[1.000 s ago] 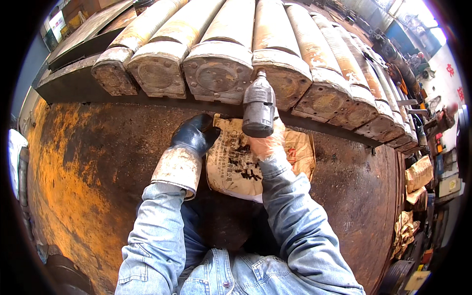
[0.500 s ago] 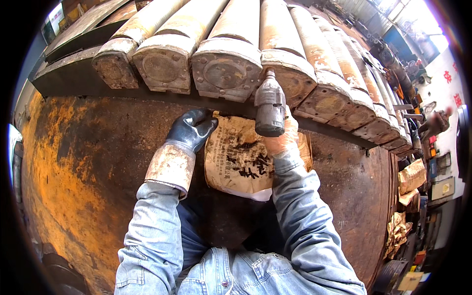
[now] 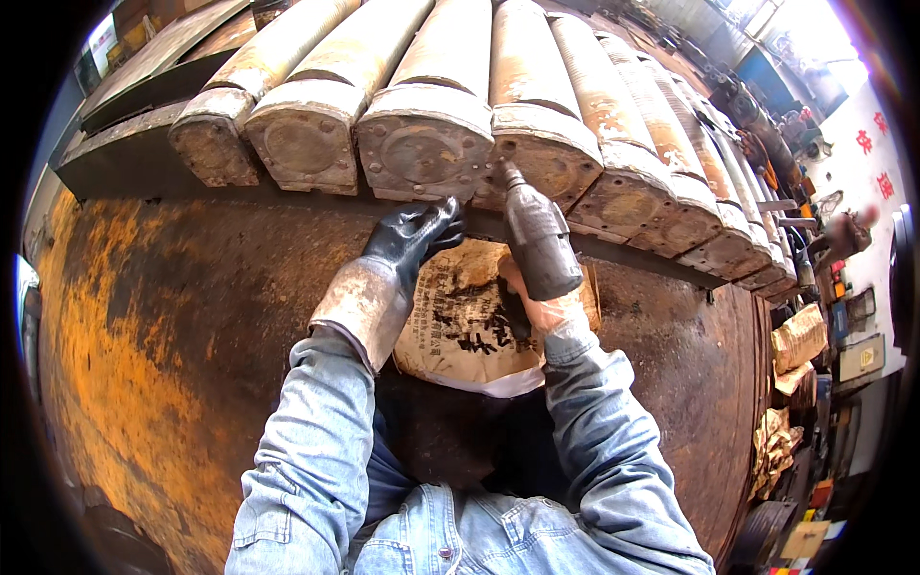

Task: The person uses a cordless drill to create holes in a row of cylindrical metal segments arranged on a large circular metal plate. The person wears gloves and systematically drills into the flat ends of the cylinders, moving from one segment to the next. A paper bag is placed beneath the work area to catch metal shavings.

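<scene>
My right hand [image 3: 544, 309] is wrapped round a dark grey impact wrench [image 3: 542, 244], whose handle is mostly hidden. The wrench leans forward to the left, its socket end close to the lower left corner of a worn metal end plate [image 3: 554, 165]; whether they touch, I cannot tell. My left hand [image 3: 412, 233], in a black rubber glove with a stained pale cuff, has its fingers curled and pinched together. It is just under the bolted end plate [image 3: 424, 158] to the left of the socket. Anything small between those fingers is hidden.
Several ribbed, rust-stained cylinders [image 3: 443, 48] lie side by side along the far edge. A creased, printed paper sack [image 3: 470, 335] lies between my arms on the rusty metal surface [image 3: 192, 355]. Crumpled brown paper [image 3: 776, 446] and assorted goods are at the far right.
My left hand has moved right and slightly up, close to the end plates. The wrench has tilted, its socket shifting left and down from the plate, its rear end swinging right.
</scene>
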A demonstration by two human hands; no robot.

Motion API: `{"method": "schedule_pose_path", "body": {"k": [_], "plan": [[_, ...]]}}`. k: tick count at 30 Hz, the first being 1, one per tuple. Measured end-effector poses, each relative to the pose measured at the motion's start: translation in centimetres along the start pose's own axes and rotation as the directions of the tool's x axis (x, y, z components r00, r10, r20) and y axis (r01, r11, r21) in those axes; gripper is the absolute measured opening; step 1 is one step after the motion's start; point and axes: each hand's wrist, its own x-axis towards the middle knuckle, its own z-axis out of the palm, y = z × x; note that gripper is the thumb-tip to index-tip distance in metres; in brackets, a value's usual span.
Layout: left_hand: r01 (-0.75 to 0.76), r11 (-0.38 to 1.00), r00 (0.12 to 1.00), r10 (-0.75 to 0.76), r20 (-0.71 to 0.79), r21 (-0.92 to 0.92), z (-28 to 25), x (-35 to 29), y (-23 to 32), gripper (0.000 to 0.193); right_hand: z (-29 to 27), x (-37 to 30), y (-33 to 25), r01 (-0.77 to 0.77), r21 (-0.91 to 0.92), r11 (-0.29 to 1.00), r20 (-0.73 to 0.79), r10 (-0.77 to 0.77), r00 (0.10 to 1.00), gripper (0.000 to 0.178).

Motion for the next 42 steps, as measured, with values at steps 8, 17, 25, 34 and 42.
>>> {"method": "schedule_pose_path", "body": {"k": [8, 17, 25, 34, 42], "plan": [[0.306, 0.875, 0.91, -0.153, 0.385, -0.375, 5.0, 0.5, -1.5, 0.063, -3.6, -4.8, -6.7, -0.414, 0.262, 0.872, 0.374, 0.304, 0.876, 0.015], [0.472, 0.752, 0.787, -0.124, 0.604, -0.461, 7.9, -0.5, -4.0, 0.054, -7.2, -7.5, -5.6, -0.44, 0.27, 0.856, 0.433, 0.3, 0.85, 0.016], [0.139, 0.944, 0.855, 0.039, 0.517, -0.3, 10.6, -1.0, -5.3, 0.052, -9.2, -10.6, -1.3, -0.378, 0.411, 0.83, 0.418, 0.197, 0.887, 0.025], [0.417, 0.738, 0.831, -0.074, 0.551, -0.531, 13.1, -1.7, -5.1, 0.042, -12.2, -9.5, -3.7, -0.464, 0.512, 0.723, 0.474, 0.212, 0.855, 0.017], [0.135, 0.85, 0.948, 0.038, 0.315, -0.509, 15.5, -4.0, -3.5, 0.019, -10.7, -9.8, -2.6, -0.4, 0.751, 0.526, 0.362, 0.178, 0.915, 0.009]]}}
